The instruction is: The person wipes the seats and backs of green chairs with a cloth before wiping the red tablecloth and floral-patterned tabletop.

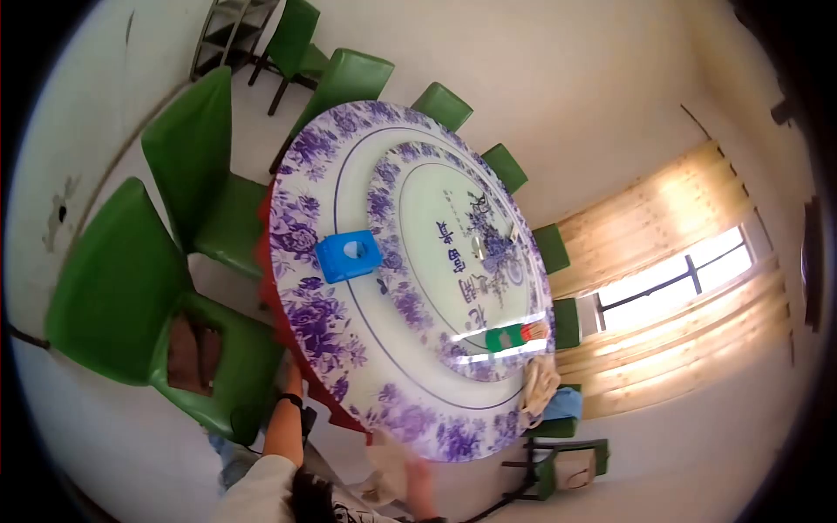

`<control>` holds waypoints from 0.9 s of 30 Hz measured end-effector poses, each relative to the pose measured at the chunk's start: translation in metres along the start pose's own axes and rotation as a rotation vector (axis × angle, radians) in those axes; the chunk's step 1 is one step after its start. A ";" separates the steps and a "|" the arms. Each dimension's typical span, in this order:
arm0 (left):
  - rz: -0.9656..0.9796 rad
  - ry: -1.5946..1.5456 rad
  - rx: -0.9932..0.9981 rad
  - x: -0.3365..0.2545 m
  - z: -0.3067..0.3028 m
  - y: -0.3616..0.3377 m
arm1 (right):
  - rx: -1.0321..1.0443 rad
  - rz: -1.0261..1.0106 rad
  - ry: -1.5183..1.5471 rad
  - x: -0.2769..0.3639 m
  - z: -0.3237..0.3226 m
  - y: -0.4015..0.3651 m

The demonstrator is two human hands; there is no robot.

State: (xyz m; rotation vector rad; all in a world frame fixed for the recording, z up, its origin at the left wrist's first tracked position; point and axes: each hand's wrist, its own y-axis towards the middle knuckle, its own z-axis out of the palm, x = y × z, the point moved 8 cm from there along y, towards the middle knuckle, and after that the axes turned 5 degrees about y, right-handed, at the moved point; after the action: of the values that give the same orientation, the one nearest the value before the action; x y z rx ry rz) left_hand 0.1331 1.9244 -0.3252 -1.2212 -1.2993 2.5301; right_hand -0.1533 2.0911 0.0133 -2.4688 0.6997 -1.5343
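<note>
My left hand (294, 375), with a black band at the wrist, is between the green chair (228, 353) and the red-skirted edge of the round table (349, 187); its fingers cannot be made out. Below the table's near edge, my right hand (419, 478) is smeared by motion. Beside it is a blurred pale cloth (384, 464); whether the hand grips it is unclear. A dark brown item (193, 356) lies on the green chair's seat.
On the table are a blue holder (348, 256), a green container with red-tipped sticks (506, 338) and a beige cloth (540, 383) at the edge. Several green chairs surround it. A shelf rack (232, 35) stands by the wall; a curtained window (676, 277) is at right.
</note>
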 end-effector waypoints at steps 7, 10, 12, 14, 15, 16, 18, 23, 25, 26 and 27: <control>-0.093 -0.270 0.151 0.133 0.017 0.091 | 0.085 0.034 -0.044 -0.008 0.004 0.025; -0.111 -0.383 0.038 0.133 0.003 0.109 | 0.170 0.026 0.027 0.047 0.036 0.036; -0.023 -0.051 0.034 0.098 -0.023 0.098 | 0.204 -0.074 -0.075 0.052 0.046 0.046; 0.022 0.213 0.010 0.069 -0.041 0.082 | 0.225 -0.174 -0.198 0.055 0.048 0.052; -0.007 0.226 -0.003 0.056 -0.042 0.071 | 0.235 -0.228 -0.271 0.057 0.045 0.056; -0.061 0.182 -0.013 0.041 -0.035 0.055 | 0.239 -0.124 -0.135 0.030 0.038 0.060; -0.181 0.033 0.004 0.012 -0.017 0.023 | 0.281 -0.058 -0.046 0.013 0.033 0.054; -0.216 -0.414 0.349 0.058 -0.040 0.063 | 0.480 0.090 0.050 0.025 0.054 0.039; -0.229 -0.511 0.427 0.025 -0.062 0.033 | 0.560 0.048 0.097 0.020 0.068 0.044; -0.168 -0.359 0.411 -0.015 -0.076 0.002 | 0.593 0.032 0.047 0.022 0.079 0.047; -0.180 -0.309 0.407 -0.038 -0.082 -0.018 | 0.674 0.007 0.027 0.016 0.092 0.056</control>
State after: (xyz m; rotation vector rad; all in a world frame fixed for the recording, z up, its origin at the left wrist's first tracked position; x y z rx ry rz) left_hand 0.2082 1.9767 -0.3163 -0.6262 -0.8186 2.7326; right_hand -0.0837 2.0244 -0.0369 -1.9348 0.1421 -1.4841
